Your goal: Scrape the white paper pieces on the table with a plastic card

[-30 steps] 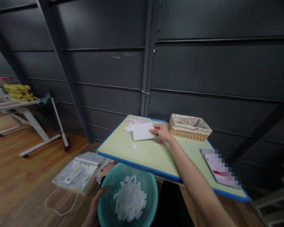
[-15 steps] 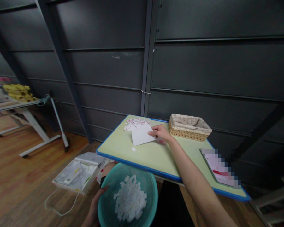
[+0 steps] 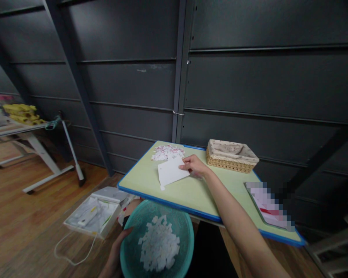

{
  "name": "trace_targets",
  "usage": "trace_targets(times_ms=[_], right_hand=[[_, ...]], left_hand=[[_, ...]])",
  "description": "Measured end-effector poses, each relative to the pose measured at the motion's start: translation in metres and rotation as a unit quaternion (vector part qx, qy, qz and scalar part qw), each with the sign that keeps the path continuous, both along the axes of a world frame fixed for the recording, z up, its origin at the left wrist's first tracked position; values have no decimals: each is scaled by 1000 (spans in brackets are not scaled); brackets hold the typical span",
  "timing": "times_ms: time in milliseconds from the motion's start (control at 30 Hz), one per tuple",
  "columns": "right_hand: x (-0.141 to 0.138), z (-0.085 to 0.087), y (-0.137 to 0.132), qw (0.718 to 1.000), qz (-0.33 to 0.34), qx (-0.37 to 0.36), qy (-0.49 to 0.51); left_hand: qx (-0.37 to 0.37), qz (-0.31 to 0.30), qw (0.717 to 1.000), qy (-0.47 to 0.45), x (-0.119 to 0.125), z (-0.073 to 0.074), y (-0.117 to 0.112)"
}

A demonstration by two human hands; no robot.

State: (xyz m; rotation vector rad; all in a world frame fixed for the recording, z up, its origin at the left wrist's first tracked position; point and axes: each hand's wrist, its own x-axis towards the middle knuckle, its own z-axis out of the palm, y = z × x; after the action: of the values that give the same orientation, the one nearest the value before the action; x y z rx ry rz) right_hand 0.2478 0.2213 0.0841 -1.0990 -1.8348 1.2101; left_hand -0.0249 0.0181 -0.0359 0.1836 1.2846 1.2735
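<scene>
**Card sits left of my right fingers, bowl straight below the bench edge**

Quick rundown from my headcam. My right hand (image 3: 195, 166) is stretched out over the pale green bench with the blue edge (image 3: 197, 197). Its fingers (image 3: 184, 166) are pressed together on the right-hand end of a white rectangular card (image 3: 171, 172). It looks like a pinch, though I can't tell if the thumb is tucked under.

The card runs off to the left of those fingers. Its long axis goes roughly left to right, and the left end is swung a bit toward me. One tiny white scrap (image 3: 162, 188) sits right at that near-left corner.

Just past the card's far edge is a loose heap of white and pink paper bits (image 3: 167, 152). It's so close that I can't say whether they touch.

My left hand (image 3: 116, 251) is down low, fingers curled onto the near-left rim of a round teal plastic bowl (image 3: 188, 235). The bowl is half full of white paper pieces (image 3: 159, 247). It hangs below the bench's near edge, toward me from the card and nearly in line with it.

So the right hand is the one on the card, and the left is well apart from it.

Off to the right are a lined woven straw basket (image 3: 231, 155) and some blurred papers (image 3: 268, 206).
</scene>
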Motion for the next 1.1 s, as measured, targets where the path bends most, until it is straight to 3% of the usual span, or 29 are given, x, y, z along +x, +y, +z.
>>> trace_targets(times_ms=[100,333,433,500,600,700,767,900,1000,1100], right_hand=[[-4,1,-3,999,30,-25,4],[-12,-1,-7,992,114,-53,-8],[-13,-3,-6,991,117,-65,12],[-12,-4,-4,995,73,-49,53],[-9,-4,4,991,-80,36,104],[-1,-4,13,949,-265,170,35],[5,-5,17,911,-338,229,-64],[8,-9,17,874,-352,254,-218],[3,-13,15,870,-313,268,-272],[-3,-16,14,871,-278,277,-294]], left_hand=[[-20,-41,998,-41,-1,1,2],[-31,-32,997,-63,0,14,2],[-37,-21,998,-52,2,19,0],[-37,-18,998,-39,3,22,0],[-26,-15,999,-26,4,27,1],[-30,0,999,-26,4,29,3],[-42,5,999,-33,2,27,3],[-34,-12,999,-23,-7,6,2],[-43,-21,998,-37,-11,-13,1],[-41,-19,998,-39,-11,-22,1]])
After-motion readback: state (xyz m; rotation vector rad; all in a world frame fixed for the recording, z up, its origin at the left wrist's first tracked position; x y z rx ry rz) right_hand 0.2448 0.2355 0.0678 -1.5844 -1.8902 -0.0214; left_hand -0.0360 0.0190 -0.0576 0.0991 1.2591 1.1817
